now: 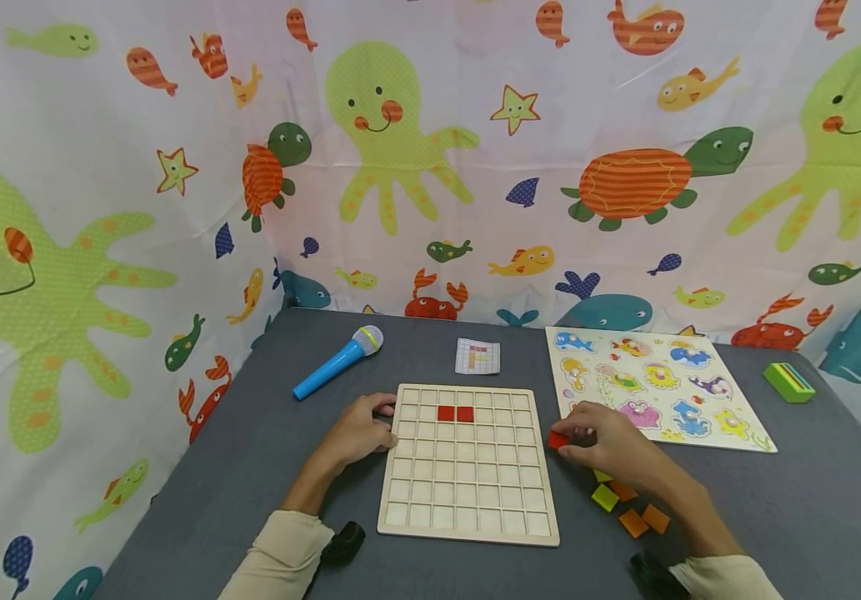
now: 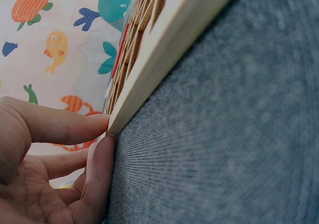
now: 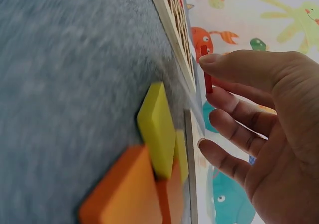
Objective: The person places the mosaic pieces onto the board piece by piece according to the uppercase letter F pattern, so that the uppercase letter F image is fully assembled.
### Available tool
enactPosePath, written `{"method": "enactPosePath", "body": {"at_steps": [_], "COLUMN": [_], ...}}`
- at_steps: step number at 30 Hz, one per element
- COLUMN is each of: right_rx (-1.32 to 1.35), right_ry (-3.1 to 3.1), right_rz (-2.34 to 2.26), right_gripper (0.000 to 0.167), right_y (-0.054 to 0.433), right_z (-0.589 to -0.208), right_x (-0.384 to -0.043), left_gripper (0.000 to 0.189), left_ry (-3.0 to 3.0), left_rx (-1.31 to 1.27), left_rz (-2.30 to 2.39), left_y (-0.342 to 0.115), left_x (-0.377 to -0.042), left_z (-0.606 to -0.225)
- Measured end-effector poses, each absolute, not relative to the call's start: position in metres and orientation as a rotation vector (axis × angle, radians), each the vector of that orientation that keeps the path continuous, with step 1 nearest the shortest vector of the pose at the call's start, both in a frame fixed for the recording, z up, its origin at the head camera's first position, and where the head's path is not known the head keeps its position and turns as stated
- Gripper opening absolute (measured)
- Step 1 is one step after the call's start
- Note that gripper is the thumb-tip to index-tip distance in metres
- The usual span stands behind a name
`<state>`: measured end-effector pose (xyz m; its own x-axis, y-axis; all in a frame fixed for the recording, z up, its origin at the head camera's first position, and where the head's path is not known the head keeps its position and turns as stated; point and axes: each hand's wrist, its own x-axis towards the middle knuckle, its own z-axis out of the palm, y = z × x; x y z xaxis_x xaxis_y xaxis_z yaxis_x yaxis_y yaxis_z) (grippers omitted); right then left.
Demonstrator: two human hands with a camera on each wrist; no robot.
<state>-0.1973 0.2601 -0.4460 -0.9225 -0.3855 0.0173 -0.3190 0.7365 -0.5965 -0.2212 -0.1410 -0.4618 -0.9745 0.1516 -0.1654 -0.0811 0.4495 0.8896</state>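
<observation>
Head view: right hand [image 1: 610, 440] pinches a red tile [image 1: 557, 440] beside the board [image 1: 468, 473]

The right hand's thumb and finger grip the red tile just off the board's right edge; its other fingers are loosely bent. The left hand [image 1: 358, 431] pinches the board's left edge between thumb and finger. Between the hands, toward the board's far end, two red squares [image 1: 456, 413] sit side by side in its cells.

Loose yellow tiles [image 1: 606, 497] and orange tiles [image 1: 633, 523] lie on the table [image 1: 250, 467] on the near side of the right hand, by its wrist. Beyond that hand is a puzzle [image 1: 673, 398], and farther right a green block [image 1: 788, 382]. A microphone [image 1: 336, 364] lies beyond the left hand; a card [image 1: 478, 357] lies farther out, between both hands.
</observation>
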Motion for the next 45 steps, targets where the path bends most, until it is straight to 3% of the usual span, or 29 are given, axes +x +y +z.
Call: {"method": "enactPosePath", "body": {"at_steps": [45], "right_rx": [-0.771], "right_ry": [2.792], "right_rz": [-0.883], "right_gripper": [0.024], "right_y": [0.177], "right_z": [-0.445], "right_x": [-0.238], "left_gripper": [0.07], "left_ry": [2.509], "left_rx": [0.044], "left_rz": [1.502], "left_y": [-0.14], "left_x": [-0.224], "left_z": [-0.463]}}
